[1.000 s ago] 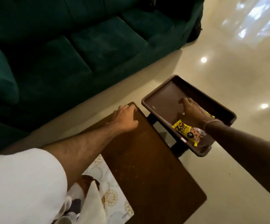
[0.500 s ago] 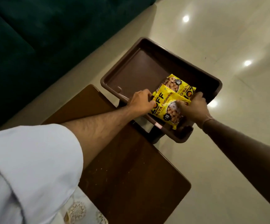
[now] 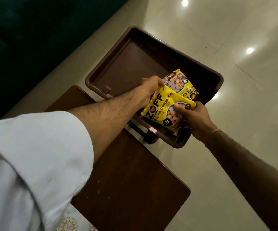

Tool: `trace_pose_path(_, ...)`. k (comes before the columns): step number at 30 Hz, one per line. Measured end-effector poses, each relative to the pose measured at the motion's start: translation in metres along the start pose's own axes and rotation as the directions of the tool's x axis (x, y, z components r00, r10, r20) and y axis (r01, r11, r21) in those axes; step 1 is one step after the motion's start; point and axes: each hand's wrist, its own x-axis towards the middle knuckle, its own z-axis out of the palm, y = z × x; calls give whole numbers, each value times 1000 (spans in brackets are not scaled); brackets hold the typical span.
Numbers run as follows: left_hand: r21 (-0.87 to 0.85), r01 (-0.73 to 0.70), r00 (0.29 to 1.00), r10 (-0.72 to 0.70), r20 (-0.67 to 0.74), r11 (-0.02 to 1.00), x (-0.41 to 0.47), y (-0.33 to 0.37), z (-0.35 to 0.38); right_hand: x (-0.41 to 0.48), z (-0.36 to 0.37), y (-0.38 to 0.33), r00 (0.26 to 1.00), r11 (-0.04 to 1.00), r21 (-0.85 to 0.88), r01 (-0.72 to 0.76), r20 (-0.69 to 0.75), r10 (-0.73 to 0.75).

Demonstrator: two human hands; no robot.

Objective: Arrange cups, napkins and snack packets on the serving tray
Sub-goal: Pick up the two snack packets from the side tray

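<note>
A dark brown serving tray (image 3: 130, 64) sits beyond the table's far end, its left half bare. Two yellow snack packets lie in its right half. The nearer packet (image 3: 161, 105) overlaps the farther packet (image 3: 178, 82). My left hand (image 3: 145, 92) grips the nearer packet's left edge. My right hand (image 3: 194, 117) pinches the same packet's right side, thumb on top. No cups or napkins are in view.
A dark wooden table (image 3: 126, 172) runs from the tray towards me. A dark green sofa (image 3: 26, 39) fills the upper left. Glossy cream floor tiles (image 3: 234, 64) lie to the right. A patterned cloth (image 3: 71, 222) shows at the bottom edge.
My left hand left the table edge and reached into the tray. A second packet now lies over the first, and both hands have closed on it. The view has tilted down towards the tray.
</note>
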Motion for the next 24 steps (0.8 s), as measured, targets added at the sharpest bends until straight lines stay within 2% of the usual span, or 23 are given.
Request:
trace_pose_path(4,-170,68,981,-35,192,983,-6,-2,-2,-2,-9,0,1000,999,45,20,-5,-20)
trace_pose_path(8,-476,30,962,104,253,879,-15,-7,-14,-11,-13,-8,994,994,39,104,-27,-103)
trace_pose_path(11,-611,-27,953,204,223,791,-34,-10,-42,-27,-9,-22,988,988,48,150,16,-151)
trace_pose_path(15,-731,-78,940,295,174,678,-70,-24,-99,-54,16,-42,978,987,81,141,145,-152)
trace_pose_path(20,-784,-119,967,249,47,610,-127,-68,-185,-91,80,-57,935,992,96,88,336,-115)
trace_pose_path(24,-821,-224,956,282,-81,525,-194,-121,-256,-122,140,-55,852,989,-52,136,515,-91)
